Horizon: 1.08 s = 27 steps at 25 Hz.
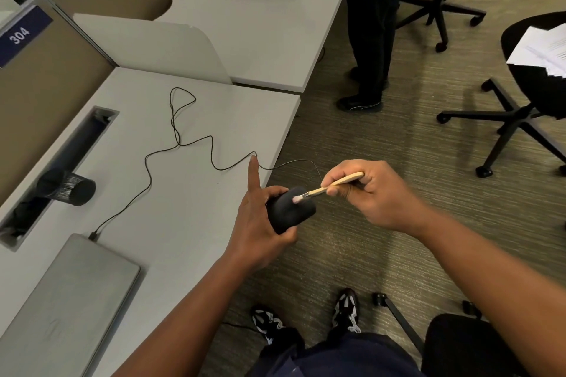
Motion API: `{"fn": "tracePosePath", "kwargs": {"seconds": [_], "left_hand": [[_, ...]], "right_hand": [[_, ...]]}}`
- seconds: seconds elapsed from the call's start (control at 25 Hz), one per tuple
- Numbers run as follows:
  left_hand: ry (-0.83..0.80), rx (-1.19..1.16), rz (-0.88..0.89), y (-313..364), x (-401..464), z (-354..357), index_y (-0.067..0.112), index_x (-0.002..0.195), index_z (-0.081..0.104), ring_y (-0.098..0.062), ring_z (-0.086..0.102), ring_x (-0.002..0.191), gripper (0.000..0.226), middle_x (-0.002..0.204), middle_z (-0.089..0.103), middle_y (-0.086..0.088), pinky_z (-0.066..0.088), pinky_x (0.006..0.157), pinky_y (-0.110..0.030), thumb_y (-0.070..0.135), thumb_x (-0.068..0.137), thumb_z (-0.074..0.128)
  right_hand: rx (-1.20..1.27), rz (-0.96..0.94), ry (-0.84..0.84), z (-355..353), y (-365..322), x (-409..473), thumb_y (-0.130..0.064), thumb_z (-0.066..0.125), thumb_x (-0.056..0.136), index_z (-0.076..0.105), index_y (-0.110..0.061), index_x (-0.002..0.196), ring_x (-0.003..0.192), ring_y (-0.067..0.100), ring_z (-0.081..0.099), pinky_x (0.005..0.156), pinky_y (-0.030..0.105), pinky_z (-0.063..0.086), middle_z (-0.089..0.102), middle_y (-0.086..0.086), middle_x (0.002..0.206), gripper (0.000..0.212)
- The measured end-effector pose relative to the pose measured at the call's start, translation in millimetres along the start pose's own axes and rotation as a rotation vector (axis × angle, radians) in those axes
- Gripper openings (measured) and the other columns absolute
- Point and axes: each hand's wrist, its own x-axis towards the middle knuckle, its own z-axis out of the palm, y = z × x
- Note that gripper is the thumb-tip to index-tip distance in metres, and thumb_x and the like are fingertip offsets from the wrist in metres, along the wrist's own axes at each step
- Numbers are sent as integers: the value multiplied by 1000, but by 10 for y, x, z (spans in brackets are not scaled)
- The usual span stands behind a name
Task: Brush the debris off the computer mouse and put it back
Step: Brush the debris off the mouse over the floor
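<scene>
Fingers of the left hand (260, 223) grip the mouse (289, 210) just past the desk (196, 217) edge, right-hand fingers (346, 190) pinching the brush (330, 185).

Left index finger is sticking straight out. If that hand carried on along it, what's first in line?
Likely the black cable on the desk: the left hand holds the mouse, and its fingertip overlaps the cable in the head view. Depth unclear.

Only thing you can actually read here is "304" in white numerals on the dark blue sign (21, 35), stuck on the partition panel (46, 82) at the far left. The printed sheets (542, 52) on the chair are too blurry to read.
</scene>
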Motion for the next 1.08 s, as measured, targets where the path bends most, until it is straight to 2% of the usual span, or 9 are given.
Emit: {"fn": "tracePosePath", "kwargs": {"seconds": [0.12, 0.24, 0.36, 0.48, 0.68, 0.84, 0.92, 1.0, 1.08], "left_hand": [[-1, -13, -7, -11, 17, 1, 66, 151, -30, 1, 66, 113, 160, 112, 64, 40, 51, 96, -20, 14, 69, 97], [13, -17, -7, -51, -1, -21, 63, 154, -29, 0, 66, 113, 160, 113, 64, 33, 53, 98, -24, 14, 69, 98], [7, -22, -15, -66, -2, -8, 62, 154, -30, -1, 67, 114, 161, 115, 66, 28, 54, 100, -28, 14, 69, 98], [12, -36, -13, -68, 4, 17, 63, 154, -29, -1, 67, 113, 160, 116, 67, 25, 53, 96, -23, 14, 68, 98], [10, -24, -17, -95, -34, -16, 63, 155, -27, 1, 66, 113, 160, 116, 67, 25, 51, 96, -19, 14, 68, 99], [-1, -24, -8, -66, -11, 3, 63, 155, -27, 3, 64, 116, 160, 114, 65, 31, 52, 100, -24, 13, 68, 98], [8, -37, -10, -79, -13, -4, 64, 155, -26, 2, 65, 115, 159, 115, 66, 30, 52, 98, -22, 14, 68, 98], [16, -47, -4, -91, -30, -12, 62, 156, -25, 0, 66, 115, 158, 116, 66, 27, 51, 97, -21, 17, 67, 98], [21, -51, 2, -102, -33, -5, 60, 158, -24, -1, 66, 114, 156, 115, 67, 27, 52, 96, -20, 21, 67, 96]], "right_hand": [[-39, 9, -42, 59, 13, 19, -10, 75, 94, 75, -37, 93, 80, 11, 67, 67, 24, 52, 72, -16, 89, 27], [-134, 51, 30, -52, 90, 28, -8, 76, 93, 74, -40, 91, 81, 7, 66, 70, 20, 48, 72, -18, 86, 32], [-25, 6, 12, -2, 36, -3, -13, 74, 94, 76, -36, 95, 81, 10, 67, 70, 18, 49, 72, -16, 90, 23], [7, -8, -41, 91, 10, 4, -11, 74, 94, 76, -35, 95, 82, 12, 67, 71, 22, 52, 72, -14, 90, 24], [-113, 75, 65, -75, 119, -8, -7, 74, 94, 75, -37, 92, 79, 9, 66, 69, 26, 51, 72, -14, 86, 30], [42, -26, 20, 76, 14, -16, -9, 74, 95, 77, -30, 97, 81, 4, 67, 70, 15, 49, 73, -20, 90, 21], [-4, 38, 34, 65, 63, 4, -9, 74, 95, 77, -31, 96, 73, 11, 65, 65, 27, 53, 74, -13, 87, 22], [-72, 126, 63, -10, 127, 5, -10, 74, 95, 77, -30, 94, 71, 30, 64, 65, 50, 55, 74, -1, 83, 20], [-47, 107, 105, -42, 140, -22, -10, 73, 96, 77, -29, 94, 72, 33, 63, 66, 51, 55, 73, 2, 84, 19]]}}
